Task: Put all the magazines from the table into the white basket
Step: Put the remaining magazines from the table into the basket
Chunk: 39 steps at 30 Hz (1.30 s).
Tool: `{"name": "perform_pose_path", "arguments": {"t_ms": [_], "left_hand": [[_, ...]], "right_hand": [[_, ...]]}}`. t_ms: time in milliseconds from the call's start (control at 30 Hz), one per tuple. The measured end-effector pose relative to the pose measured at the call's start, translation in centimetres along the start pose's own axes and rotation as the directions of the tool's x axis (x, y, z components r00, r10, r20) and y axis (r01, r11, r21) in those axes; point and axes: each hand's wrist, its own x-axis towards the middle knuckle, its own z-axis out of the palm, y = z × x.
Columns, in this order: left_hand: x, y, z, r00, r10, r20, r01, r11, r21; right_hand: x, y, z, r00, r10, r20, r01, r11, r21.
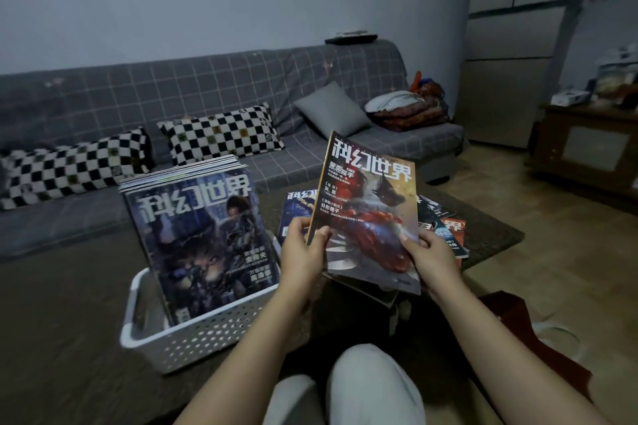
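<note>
The task looks well past halfway: a thick row of magazines (193,231) already stands upright in the white basket (203,331) at lower left of centre, leaning toward its back wall. A red-covered magazine (366,214) is lifted at centre frame, tilted, with the left hand (303,252) pinching its left edge and the right hand (431,255) gripping its lower right corner; more pages seem to lie under it, though I cannot tell how many. Left to move are a few magazines (445,228) fanned on the surface (490,235) behind and right of the held one, and a blue one (293,214) peeking out to its left. The basket has open room at its near side, in front of the standing row, and the gap between the held magazine and the basket rim is unobstructed.
</note>
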Motion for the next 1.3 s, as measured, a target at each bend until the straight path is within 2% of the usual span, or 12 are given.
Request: {"name": "perform_pose_path", "arguments": {"t_ms": [167,367,500,600,700,800,867,1033,1300], "left_hand": [[-3.3,1.5,-5.6,0.991,0.098,-0.09,-0.102,0.994,-0.044],[-4.8,2.0,-11.8,0.978,0.14,-0.152,-0.161,0.978,-0.132],[-3.9,1.8,-15.6,0.977,0.125,-0.17,-0.147,0.982,-0.12],[-2.5,1.2,-17.9,0.98,0.074,-0.186,-0.105,0.981,-0.163],[-1.1,0.4,-19.5,0.947,0.041,-0.318,-0.096,0.982,-0.16],[-0.5,-1.7,-20.4,0.884,0.017,-0.467,-0.046,0.998,-0.052],[-0.8,-3.3,-20.7,0.855,0.018,-0.518,0.003,0.999,0.039],[-1.4,-5.8,-20.6,0.858,0.034,-0.513,0.07,0.981,0.182],[-1.1,-5.8,-20.6,0.851,-0.007,-0.526,0.148,0.963,0.226]], "right_hand": [[-3.4,-3.7,2.0,0.992,-0.026,0.121,0.001,0.98,0.2],[-6.1,-6.7,6.6,0.958,-0.106,0.268,0.023,0.955,0.295],[-6.6,-8.1,10.2,0.935,-0.138,0.328,0.024,0.944,0.329],[-6.6,-8.5,13.1,0.919,-0.174,0.354,0.062,0.95,0.305],[-6.4,-8.4,16.1,0.904,-0.197,0.38,0.103,0.962,0.253],[-6.1,-7.6,18.4,0.893,-0.19,0.408,0.117,0.973,0.197],[-5.8,-6.3,19.6,0.887,-0.178,0.427,0.129,0.981,0.142],[-5.4,-3.1,21.5,0.916,-0.151,0.373,0.148,0.988,0.037],[-5.7,-2.9,22.1,0.945,-0.203,0.255,0.234,0.968,-0.095]]}}
